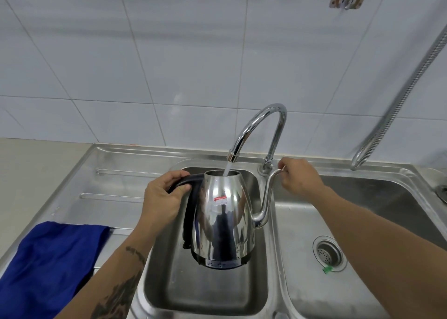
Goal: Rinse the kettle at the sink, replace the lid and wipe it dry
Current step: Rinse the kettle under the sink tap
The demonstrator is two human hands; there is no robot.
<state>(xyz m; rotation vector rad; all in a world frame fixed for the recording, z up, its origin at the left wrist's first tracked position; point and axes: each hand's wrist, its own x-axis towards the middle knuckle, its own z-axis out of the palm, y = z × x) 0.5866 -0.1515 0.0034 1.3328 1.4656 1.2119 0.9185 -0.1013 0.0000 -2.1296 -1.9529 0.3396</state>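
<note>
Left of the kettle (223, 212), a blue cloth (48, 260) lies draped over the ribbed steel drainboard (116, 178), its near edge hanging toward the camera. Nearer the kettle, the left hand (167, 195) wraps the black handle (187, 185), fingers curled shut around its top bend, the tattooed forearm running down to the bottom edge. The kettle itself is polished steel, upright and lidless, held above the small left sink basin (205, 292) without touching its floor; a red label sits on its side. Directly above its open mouth, the curved chrome tap (263, 125) pours a stream of water (227, 170) straight into it. Right of the kettle's body, its thin gooseneck spout (266, 197) rises toward the tap's base, and the right hand (298, 177) closes its fingers on the spout's tip. Farther right lies the larger basin (362, 222) with a round drain strainer (329, 253), and a ribbed metal hose (399, 101) hangs against the white tiled wall (145, 52).
</note>
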